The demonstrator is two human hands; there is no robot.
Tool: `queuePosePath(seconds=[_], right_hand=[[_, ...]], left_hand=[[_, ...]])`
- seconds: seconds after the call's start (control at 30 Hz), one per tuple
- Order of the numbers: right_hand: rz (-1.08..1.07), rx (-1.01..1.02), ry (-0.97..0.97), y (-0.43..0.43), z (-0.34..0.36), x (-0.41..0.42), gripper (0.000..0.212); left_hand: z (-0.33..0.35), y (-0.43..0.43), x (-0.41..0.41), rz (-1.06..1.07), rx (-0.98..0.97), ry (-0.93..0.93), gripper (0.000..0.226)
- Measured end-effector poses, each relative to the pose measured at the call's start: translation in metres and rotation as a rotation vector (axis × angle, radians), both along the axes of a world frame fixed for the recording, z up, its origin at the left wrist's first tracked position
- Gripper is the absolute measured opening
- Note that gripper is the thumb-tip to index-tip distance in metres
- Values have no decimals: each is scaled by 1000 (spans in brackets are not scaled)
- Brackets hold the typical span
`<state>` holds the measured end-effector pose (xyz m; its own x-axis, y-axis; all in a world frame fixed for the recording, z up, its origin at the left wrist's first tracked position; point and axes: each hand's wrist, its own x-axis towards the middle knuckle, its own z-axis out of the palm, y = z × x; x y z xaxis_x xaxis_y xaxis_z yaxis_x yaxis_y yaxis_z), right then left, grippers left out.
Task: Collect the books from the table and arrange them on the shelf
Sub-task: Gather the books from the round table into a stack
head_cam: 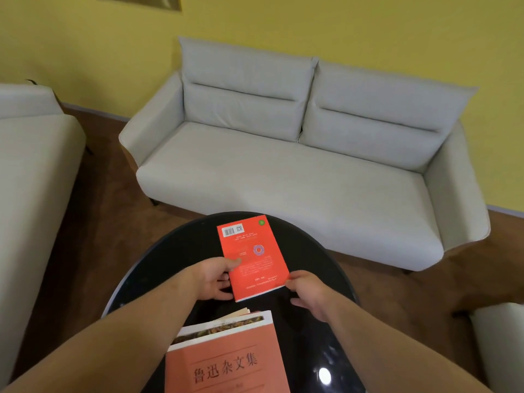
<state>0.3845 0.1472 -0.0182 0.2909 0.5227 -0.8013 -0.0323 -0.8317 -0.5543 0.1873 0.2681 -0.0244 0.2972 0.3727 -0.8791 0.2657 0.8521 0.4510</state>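
Note:
A bright red book (253, 255) lies back cover up on the round black table (175, 251). My left hand (215, 277) grips its near left edge, thumb on the cover and fingers under it. My right hand (306, 290) touches the book's near right corner with its fingertips. Closer to me lies a salmon-covered book with black Chinese characters (226, 361), on top of another book whose pages show beneath it (238, 312). No shelf is in view.
A light grey two-seat sofa (297, 165) stands behind the table against a yellow wall. A cream seat (31, 154) is at the left and a white object (499, 344) at the right edge. Brown wooden floor (93, 222) surrounds the table.

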Motion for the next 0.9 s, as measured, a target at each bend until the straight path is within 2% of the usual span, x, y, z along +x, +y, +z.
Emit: queuePosePath(seconds=[0.17, 0.33, 0.43, 0.5, 0.6, 0.63, 0.7, 0.8, 0.9], right_hand=[[-48, 10, 19, 5, -6, -6, 40], [1, 49, 36, 3, 9, -11, 24], [-15, 164, -28, 0, 33, -8, 33], [-129, 268, -38, -2, 60, -6, 31], [-290, 401, 134, -10, 112, -8, 18], [-305, 422, 223, -15, 128, -8, 23], [-273, 437, 392, -31, 158, -9, 45], [-286, 418, 614, -58, 176, -11, 71], [-337, 408, 700, -88, 184, -22, 60]], left_hand=[[3, -2, 15, -74, 71, 48, 32], [23, 12, 6, -44, 232, -46, 34], [64, 9, -2, -118, 380, -94, 31], [96, -1, -9, -126, 461, -154, 31], [138, -26, -24, -103, 593, -221, 32], [151, -38, -29, -100, 637, -230, 31], [173, -62, -38, -116, 713, -208, 29], [188, -99, -50, -91, 796, -107, 29], [198, -136, -59, -71, 887, -12, 35]])
